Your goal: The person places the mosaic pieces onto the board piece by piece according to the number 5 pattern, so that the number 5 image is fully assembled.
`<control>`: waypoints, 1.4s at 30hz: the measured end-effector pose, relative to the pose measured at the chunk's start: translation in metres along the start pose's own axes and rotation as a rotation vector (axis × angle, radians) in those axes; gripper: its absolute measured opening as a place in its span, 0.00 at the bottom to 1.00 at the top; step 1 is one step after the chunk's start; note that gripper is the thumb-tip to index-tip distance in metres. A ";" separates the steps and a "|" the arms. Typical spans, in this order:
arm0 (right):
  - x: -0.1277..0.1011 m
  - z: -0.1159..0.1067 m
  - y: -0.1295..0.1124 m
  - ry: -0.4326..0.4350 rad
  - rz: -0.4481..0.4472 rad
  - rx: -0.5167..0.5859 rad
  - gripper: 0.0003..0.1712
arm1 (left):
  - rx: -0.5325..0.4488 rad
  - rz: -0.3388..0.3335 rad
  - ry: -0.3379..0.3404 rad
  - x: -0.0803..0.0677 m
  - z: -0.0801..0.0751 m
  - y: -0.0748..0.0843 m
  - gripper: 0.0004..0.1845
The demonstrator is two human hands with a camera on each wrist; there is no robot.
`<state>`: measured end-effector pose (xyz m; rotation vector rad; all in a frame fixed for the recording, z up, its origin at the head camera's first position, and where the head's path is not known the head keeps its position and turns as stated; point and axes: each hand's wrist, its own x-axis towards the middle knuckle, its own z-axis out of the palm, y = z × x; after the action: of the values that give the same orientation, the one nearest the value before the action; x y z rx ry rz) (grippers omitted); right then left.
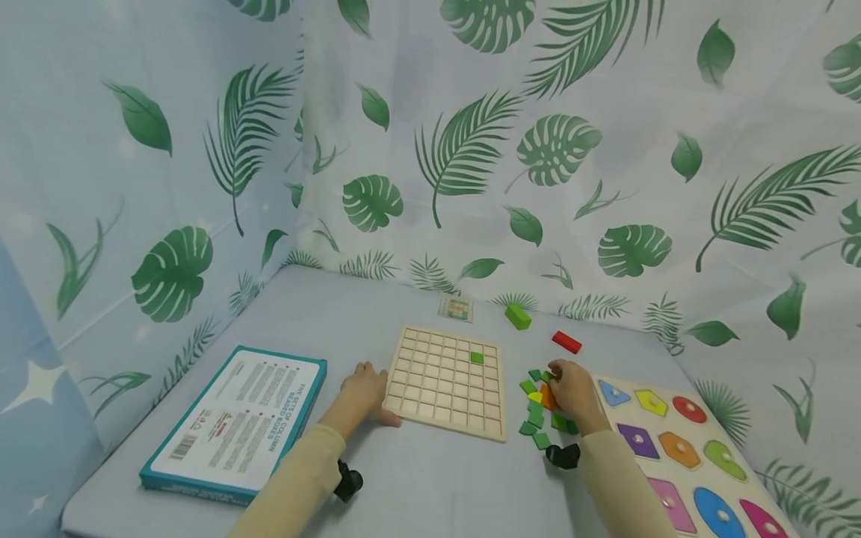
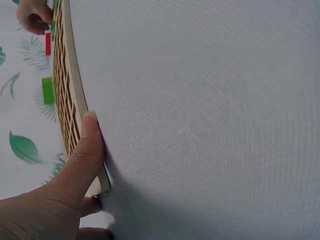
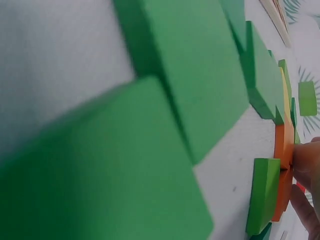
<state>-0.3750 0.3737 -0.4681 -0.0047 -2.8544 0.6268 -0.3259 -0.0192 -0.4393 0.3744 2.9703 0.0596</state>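
A wooden grid board lies mid-table with one green square tile in a cell toward its far right. My left hand holds the board's near left corner; in the left wrist view its thumb lies along the board's edge. Right of the board, my right hand reaches into a loose pile of green tiles, with a yellow piece among them. Its curled fingertips are at the orange tiles in the right wrist view. Whether they pinch one is hidden.
A teal-edged flat box lies at left. On the right is a knobbed shape puzzle board. Toward the back are a small patterned card, a green block and a red block, before a leaf-print cloth.
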 end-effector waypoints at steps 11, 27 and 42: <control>-0.001 0.000 0.001 -0.021 0.073 0.059 0.17 | -0.013 0.004 0.001 -0.011 -0.008 0.004 0.52; 0.011 0.012 -0.038 0.102 -0.185 0.092 0.18 | -0.039 0.010 -0.016 -0.008 -0.007 0.003 0.53; 0.023 0.037 -0.080 0.059 -0.312 0.192 0.20 | -0.028 0.004 0.010 -0.013 -0.010 0.005 0.51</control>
<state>-0.4024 0.2871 -0.4633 0.4357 -2.6457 0.8111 -0.3132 -0.0175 -0.4271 0.3776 2.9754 0.1038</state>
